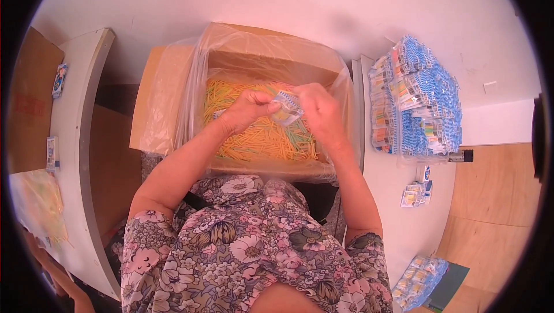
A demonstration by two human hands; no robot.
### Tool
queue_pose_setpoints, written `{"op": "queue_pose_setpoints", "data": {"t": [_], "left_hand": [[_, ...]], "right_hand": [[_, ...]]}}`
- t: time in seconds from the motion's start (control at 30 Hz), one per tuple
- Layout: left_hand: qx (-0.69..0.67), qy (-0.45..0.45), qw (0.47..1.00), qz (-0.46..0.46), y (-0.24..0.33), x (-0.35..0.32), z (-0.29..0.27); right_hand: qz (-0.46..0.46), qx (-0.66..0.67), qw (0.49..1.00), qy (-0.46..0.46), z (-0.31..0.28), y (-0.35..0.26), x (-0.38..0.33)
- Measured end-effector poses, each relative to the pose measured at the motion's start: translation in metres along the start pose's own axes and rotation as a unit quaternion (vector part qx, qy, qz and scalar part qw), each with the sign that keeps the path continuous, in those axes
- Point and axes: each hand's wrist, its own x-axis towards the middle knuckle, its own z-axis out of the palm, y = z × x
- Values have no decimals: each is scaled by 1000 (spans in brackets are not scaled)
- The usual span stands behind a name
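Note:
A small clear plastic packet (287, 109) with a blue and white printed top edge is held up over a carton. My left hand (249, 110) pinches its left side between thumb and fingers. Curled around the packet's right edge is my right hand (321, 112); the back of the hand hides most of its fingertips. Something yellowish shows through the packet's film. Below lie many thin sticks (254, 143) in yellow, orange and green, heaped loosely inside the cardboard carton (271, 167). A transparent plastic liner (193, 91) drapes over the carton's walls.
To the right, a clear bin (398, 125) piled high with blue-edged packets stands on a white table (384, 197). Several loose packets (414, 193) lie nearer me, beyond a bagged bundle (424, 278). Another white table (75, 140) is at left, where another person's arm (60, 275) shows.

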Motion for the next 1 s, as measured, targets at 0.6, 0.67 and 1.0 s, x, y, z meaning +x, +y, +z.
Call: {"op": "queue_pose_setpoints", "data": {"t": [0.6,0.67,1.0], "left_hand": [[21,61,998,14,-4,13,-12],[3,62,998,28,-4,11,-15],[-31,66,996,49,1,14,-25]], "right_hand": [[224,-186,902,-319,18,94,-39],[183,-296,848,-400,44,114,-45],[271,-242,822,-438,62,140,-48]]}}
